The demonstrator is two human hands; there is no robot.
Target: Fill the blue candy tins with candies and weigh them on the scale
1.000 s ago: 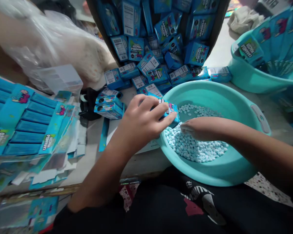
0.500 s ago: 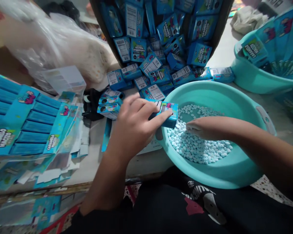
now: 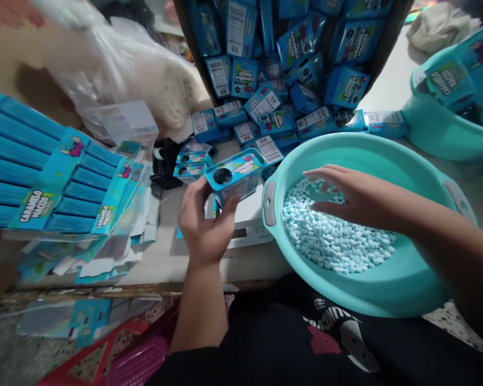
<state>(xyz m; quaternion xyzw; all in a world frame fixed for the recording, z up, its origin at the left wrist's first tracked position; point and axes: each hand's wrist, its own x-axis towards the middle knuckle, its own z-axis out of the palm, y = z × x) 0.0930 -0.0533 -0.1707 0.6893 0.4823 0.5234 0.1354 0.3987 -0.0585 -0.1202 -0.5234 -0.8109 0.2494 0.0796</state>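
My left hand (image 3: 207, 222) grips a small blue candy box (image 3: 237, 172) between thumb and fingers, with a dark round hole showing on its printed face. The box is held above a white kitchen scale (image 3: 249, 236), which it partly hides. Over the turquoise tub (image 3: 410, 284), my right hand (image 3: 342, 193) is open, thumb apart from the outstretched fingers. Beneath it lies a heap of pale blue candies (image 3: 338, 244). No candies show in that hand.
Filled candy boxes (image 3: 273, 120) spill from a large carton (image 3: 388, 51) at the back. A second turquoise tub (image 3: 426, 126) stands at right. Left are flat blue cartons (image 3: 44, 166), a black tape dispenser (image 3: 167, 163) and a clear plastic bag (image 3: 132, 69).
My left hand has drawn the box back to the left and turned it so its holed face shows. My right hand has lifted off the candies and opened. The view has shifted slightly.
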